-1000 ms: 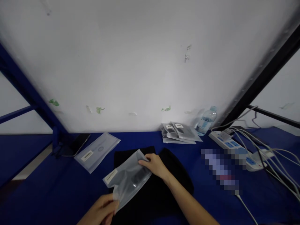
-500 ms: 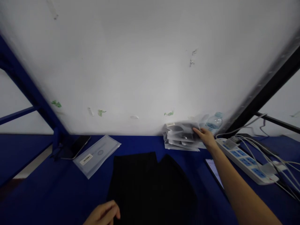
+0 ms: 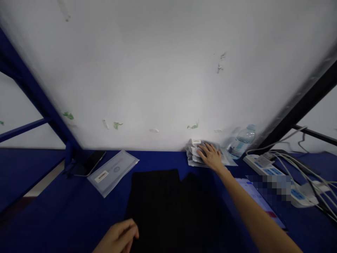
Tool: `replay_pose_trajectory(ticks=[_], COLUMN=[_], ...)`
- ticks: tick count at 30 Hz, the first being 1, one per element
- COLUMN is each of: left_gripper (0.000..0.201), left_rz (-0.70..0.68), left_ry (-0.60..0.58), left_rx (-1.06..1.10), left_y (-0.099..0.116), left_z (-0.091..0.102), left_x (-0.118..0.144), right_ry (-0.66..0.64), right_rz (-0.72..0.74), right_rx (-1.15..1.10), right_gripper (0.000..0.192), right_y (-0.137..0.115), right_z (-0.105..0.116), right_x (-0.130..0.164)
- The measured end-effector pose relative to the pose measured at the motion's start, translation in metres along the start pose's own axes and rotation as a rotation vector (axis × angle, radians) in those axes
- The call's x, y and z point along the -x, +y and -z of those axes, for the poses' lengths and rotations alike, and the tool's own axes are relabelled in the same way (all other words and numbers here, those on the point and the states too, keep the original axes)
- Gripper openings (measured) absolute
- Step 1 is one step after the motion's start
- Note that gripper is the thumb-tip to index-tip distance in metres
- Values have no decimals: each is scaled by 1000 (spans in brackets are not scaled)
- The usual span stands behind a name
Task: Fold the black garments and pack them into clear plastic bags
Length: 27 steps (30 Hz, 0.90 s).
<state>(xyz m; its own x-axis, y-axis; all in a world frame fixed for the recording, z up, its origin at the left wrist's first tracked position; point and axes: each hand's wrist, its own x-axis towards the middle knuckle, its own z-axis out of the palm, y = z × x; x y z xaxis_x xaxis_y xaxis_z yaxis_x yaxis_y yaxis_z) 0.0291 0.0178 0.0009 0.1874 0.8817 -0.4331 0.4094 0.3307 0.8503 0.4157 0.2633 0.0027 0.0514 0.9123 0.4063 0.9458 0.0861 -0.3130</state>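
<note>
My right hand (image 3: 212,158) lies palm down with fingers spread on a stack of clear zip bags (image 3: 193,159) against the wall; dark contents show through the plastic. A black piece of folded clothing (image 3: 168,203) lies flat in front of me, its kind hard to make out. Beside its left edge is my left hand (image 3: 121,236), fingers curled together with nothing visible in them. A flat frosted zip bag (image 3: 113,174) with a barcode label lies on the left of the blue table (image 3: 65,211).
A clear water bottle (image 3: 240,142) stands behind the bags on the right. Near my right forearm are a tablet or phone with a lit screen (image 3: 252,191) and a white power strip (image 3: 265,170) with cables. A dark phone (image 3: 94,161) lies at the back left.
My right hand has moved left from the stack's right end onto its top and flattened. The lit screen shows more fully. My left hand stays by the black clothing.
</note>
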Motion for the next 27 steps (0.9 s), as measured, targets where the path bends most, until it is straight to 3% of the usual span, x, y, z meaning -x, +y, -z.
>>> replay_pose_trajectory(ticks=[4,6,9,13,16,19,23,27], left_gripper=[30,19,18,11,6,10,13,15], left_rz=[-176,-354,-420,-478,-522,-588,-706,-673], left_ry=[312,529,566,503,509,539,509,452], left_rx=[-141,-264,-326,-417,-478,-512,-689,-814], left_y=[13,23,34,41,41,32,1,-23], left_z=[38,59,79,79,75,70,57,46], left_x=[-32,-59,-99,-125,-117,-91,-53,-34], right_ry=[85,-11,-161,-231,-218,-203,-230,-237], right_rz=[111,228,290,266,269,310,461,565], right_rx=[-162,-281,-336,-381,-418,-457,-465,-393], right_gripper=[46,40,30,18,12,10,16,18], right_y=[-33,-59,-91,-106,-106,-102,-92,-82], right_z=[16,13,-5,-25,-17,4,24,28], right_x=[19,35,56,65,68,85,129,156])
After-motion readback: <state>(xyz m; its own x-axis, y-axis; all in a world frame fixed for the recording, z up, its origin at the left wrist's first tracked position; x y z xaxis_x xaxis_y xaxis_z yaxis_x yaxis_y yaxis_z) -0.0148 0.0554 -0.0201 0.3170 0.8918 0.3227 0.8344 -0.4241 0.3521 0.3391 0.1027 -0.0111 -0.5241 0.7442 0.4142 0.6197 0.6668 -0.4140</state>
